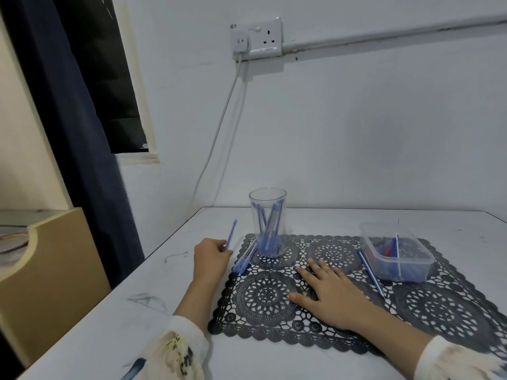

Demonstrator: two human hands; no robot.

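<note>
a thin blue plastic stick [231,233] stands tilted above the left edge of the white worktop [109,333], its lower end pinched in the curled fingers [219,246] of the left hand [210,259]. just beside that hand, a small heap of blue sticks [244,260] lies across the left border of a black lace placemat [266,296], leaning toward the foot of a clear plastic cup [268,223]. the cup stands upright on the mat's far left corner with more blue sticks propped inside it. the right hand [332,294] rests palm down on the middle of the mat, fingers straight and spread, holding nothing. to its right a single blue stick [371,272] lies on the mat, against the near wall of a clear rectangular plastic tub [397,250] that holds blue and red pieces. on the wall behind, a white cable [219,127] hangs from a white wall socket [259,39].
</note>
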